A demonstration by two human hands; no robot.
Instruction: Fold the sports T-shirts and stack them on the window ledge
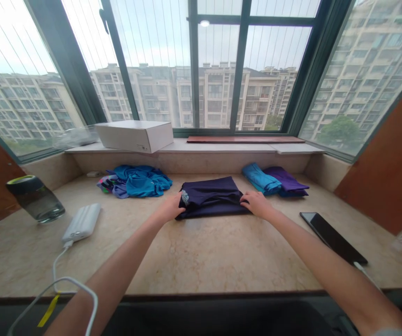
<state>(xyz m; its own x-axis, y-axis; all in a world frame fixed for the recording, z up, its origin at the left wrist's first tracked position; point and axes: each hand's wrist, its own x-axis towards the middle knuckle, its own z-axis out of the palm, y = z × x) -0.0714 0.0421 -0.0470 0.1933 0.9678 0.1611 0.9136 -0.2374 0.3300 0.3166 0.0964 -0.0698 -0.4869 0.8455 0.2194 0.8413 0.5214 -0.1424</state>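
Observation:
A dark navy folded garment [212,197] lies on the beige stone ledge [201,252] in front of the window. My left hand [171,208] grips its left edge, fingers curled on the cloth. My right hand [256,203] pinches the right edge of the same garment. Both arms reach forward from the bottom of the view.
A crumpled blue garment pile [138,180] lies at the back left; folded blue [261,178] and purple [287,181] clothes lie at the back right. A white box [134,135] sits on the sill. A power bank [82,222] with cable, a bottle [36,198] and a phone [332,237] flank my arms.

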